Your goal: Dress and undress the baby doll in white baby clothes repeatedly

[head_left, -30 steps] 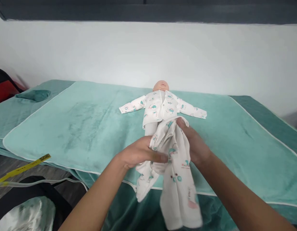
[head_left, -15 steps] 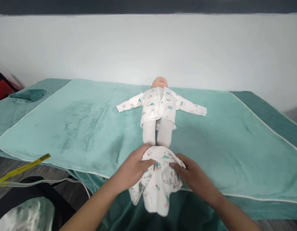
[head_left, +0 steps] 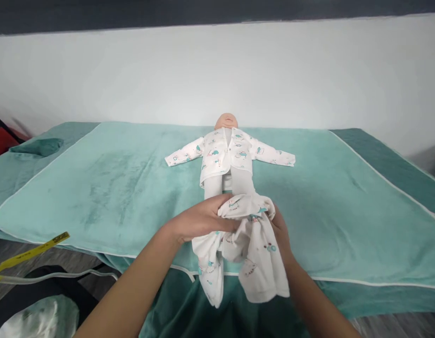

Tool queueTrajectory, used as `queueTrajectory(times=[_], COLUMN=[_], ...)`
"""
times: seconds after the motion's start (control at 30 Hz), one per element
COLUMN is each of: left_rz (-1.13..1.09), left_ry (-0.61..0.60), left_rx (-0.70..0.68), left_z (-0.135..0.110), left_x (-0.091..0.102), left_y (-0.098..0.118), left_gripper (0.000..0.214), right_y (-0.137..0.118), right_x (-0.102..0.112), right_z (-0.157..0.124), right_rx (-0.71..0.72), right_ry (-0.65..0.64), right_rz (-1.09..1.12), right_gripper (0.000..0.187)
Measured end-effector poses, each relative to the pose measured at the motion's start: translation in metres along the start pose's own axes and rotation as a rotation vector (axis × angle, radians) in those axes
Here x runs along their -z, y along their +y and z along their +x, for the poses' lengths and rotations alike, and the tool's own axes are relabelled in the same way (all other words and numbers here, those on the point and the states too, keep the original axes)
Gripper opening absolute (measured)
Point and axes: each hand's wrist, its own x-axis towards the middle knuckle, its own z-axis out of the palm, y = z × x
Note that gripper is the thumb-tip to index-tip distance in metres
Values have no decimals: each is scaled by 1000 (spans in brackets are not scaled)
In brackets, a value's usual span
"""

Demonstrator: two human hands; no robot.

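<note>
A baby doll lies on its back on a pale green blanket, its head toward the wall. It wears a white printed jacket with both sleeves spread wide. By the doll's feet, white printed baby pants are bunched up, their legs hanging over the front edge. My left hand pinches the gathered cloth from the left, thumb on top. My right hand grips the right side of the pants, its fingers mostly behind the fabric. The cloth covers the lower part of the doll's right-hand leg.
The green blanket with white piping covers the bed up to a white wall. At lower left are a yellow strip, a pale cable and a dark bag. A red object sits at far left.
The pants have moved up and right onto one leg of the doll, and their legs now hang apart. Both hands shifted with the cloth. The camera view has tilted slightly.
</note>
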Motion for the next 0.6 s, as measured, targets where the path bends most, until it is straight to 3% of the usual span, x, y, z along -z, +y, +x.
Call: queueTrajectory(times=[0.1,0.17,0.23,0.33,0.4,0.47,0.6], left_rz=[34,226,450,679,712,615,89], left_ry=[-33,125,357,633,705,661,300], left_rx=[-30,-93,-189,-301,-316,-280,-128], left_z=[16,32,51,76,82,78,51], left_x=[10,17,22,25,25,26,45], left_y=[6,9,11,6,2,-1,4], left_gripper=[51,37,21,22,23,16,22], right_y=[1,0,-3,-8,-10,-11,-13], right_x=[-1,-3,-4,-3,2,9,24], right_z=[17,32,49,77,92,100,100], right_rx=[145,178,186,171,154,134,105], right_ry=[162,236,299,261,205,168,111], right_rz=[-90,-175,-241,-265,-274,-313,-353], right_gripper=[24,23,22,26,28,27,18])
